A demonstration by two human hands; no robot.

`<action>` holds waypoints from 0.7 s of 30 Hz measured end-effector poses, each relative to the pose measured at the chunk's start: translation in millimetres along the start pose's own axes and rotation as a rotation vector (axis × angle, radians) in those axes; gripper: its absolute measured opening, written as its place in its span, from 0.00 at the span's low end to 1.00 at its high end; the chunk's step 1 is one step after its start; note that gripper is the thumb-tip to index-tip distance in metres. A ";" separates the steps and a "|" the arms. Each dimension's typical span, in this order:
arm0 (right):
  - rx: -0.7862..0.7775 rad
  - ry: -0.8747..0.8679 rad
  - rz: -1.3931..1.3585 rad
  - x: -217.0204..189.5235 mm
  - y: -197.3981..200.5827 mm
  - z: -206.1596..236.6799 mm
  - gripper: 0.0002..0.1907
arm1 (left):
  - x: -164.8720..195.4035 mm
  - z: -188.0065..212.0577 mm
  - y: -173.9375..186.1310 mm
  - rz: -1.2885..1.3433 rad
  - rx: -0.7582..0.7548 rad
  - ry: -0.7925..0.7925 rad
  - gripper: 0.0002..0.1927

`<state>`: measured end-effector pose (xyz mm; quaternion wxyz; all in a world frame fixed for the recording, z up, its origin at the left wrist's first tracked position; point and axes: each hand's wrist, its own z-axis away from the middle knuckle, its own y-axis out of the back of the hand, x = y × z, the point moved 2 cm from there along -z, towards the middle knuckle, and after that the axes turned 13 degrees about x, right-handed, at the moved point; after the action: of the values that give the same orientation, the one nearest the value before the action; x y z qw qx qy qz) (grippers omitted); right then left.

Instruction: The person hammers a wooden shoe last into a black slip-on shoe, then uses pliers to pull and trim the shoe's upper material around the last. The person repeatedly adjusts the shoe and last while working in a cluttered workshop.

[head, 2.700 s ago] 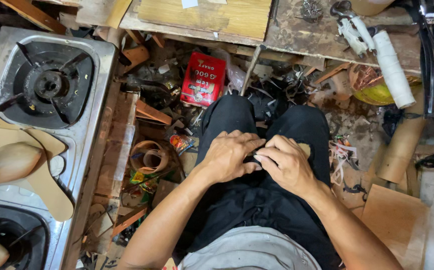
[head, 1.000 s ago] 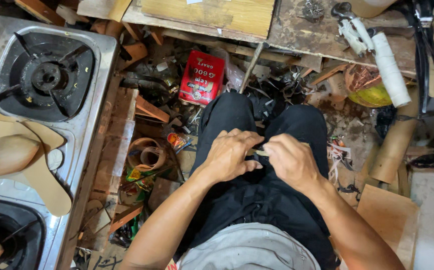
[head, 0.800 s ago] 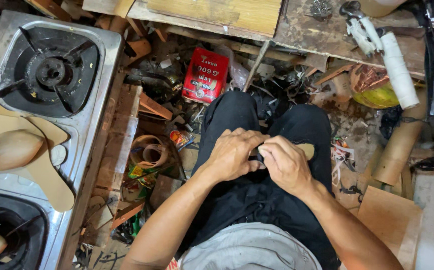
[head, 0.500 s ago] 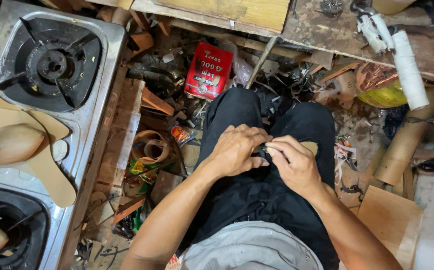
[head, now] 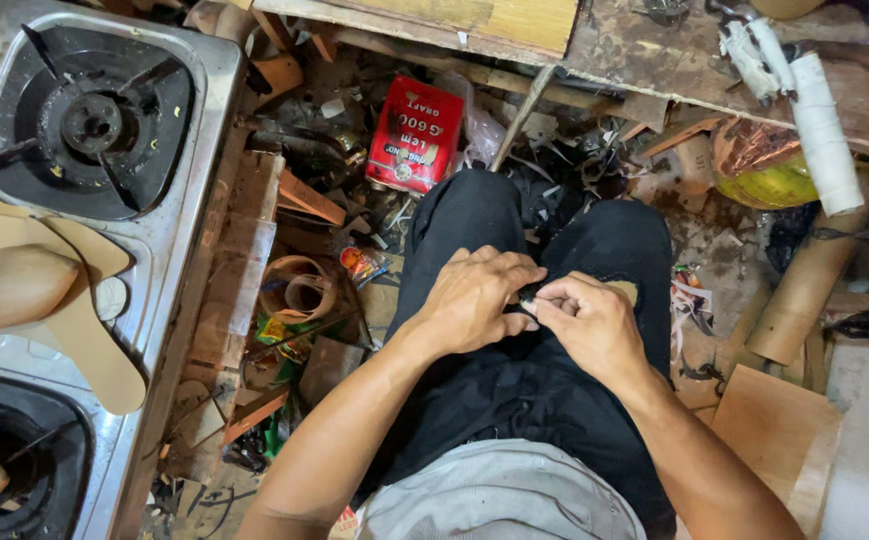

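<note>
Head view, looking down at the lap. Left hand (head: 474, 300) and right hand (head: 589, 320) meet over the black trousers (head: 514, 400), fingertips together. Both are curled nearly closed around a small dark piece (head: 529, 300) pinched between them; only a sliver of it shows, so its kind cannot be told. A tan end (head: 624, 292) sticks out just past the right hand's knuckles, resting on the right thigh; whether it belongs to the same piece cannot be told.

Surroundings: a steel gas stove (head: 169, 240) runs along the left edge of the view, with one burner (head: 89, 120) at its far end. Tan leather sole cut-outs (head: 84, 330) and a wooden shoe last (head: 9, 285) lie across the stove's middle. On the floor between the stove and the left leg lies a litter of scraps, including a curled leather strip (head: 299, 290). A red tin (head: 414, 135) lies just beyond the knees. A white roll (head: 822, 130) rests on the worn board (head: 644, 50) at the far right, with a yellow-green bowl (head: 769, 180) below it.
</note>
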<state>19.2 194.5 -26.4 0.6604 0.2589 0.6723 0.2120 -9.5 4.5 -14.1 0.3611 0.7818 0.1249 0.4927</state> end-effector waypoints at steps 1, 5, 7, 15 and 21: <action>-0.002 -0.030 -0.003 2.1 -1.6 -0.1 0.06 | 0.2 0.6 0.2 -0.007 -0.002 0.002 0.32; 0.003 -0.117 -0.058 7.1 -9.6 -1.3 0.07 | 1.6 4.2 1.5 -0.061 0.010 -0.008 0.32; 0.011 -0.126 -0.082 6.3 -10.6 -1.2 0.09 | 2.5 5.4 1.7 -0.064 0.000 -0.002 0.32; 0.186 0.337 -0.057 -21.1 1.5 10.9 0.08 | 1.6 0.5 2.9 -0.030 -0.003 0.001 0.32; 0.219 0.571 -0.051 -30.0 -1.7 8.6 0.05 | 0.3 2.0 0.0 -0.009 -0.001 0.034 0.32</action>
<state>27.4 173.8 -4.5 0.4181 0.2413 0.8558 0.1858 -7.6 3.8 -14.3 0.3615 0.7727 0.1341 0.5043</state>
